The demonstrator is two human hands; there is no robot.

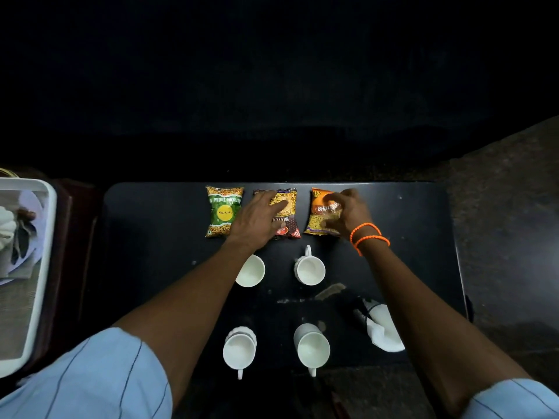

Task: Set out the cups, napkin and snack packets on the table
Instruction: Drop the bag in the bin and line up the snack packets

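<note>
Straightening the row of glossy plastic snack packets along the dark counter's (151, 237) far edge.
Left hand (257, 219) lies flat-fingered on the middle maroon-and-yellow packet (287, 207); right hand (348, 213) curls over the orange packet (323, 213), both lengthwise away from the person. Green packet (223, 211) sits untouched just left; four white ceramic cups (310, 269) and a folded white napkin (384, 331) stand nearer.

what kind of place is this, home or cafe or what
Hard to say: probably a home or small tea-serving spot, dimly lit. A low black table holds white cups, three snack packets in a row and a napkin, with a white tray alongside.
</note>
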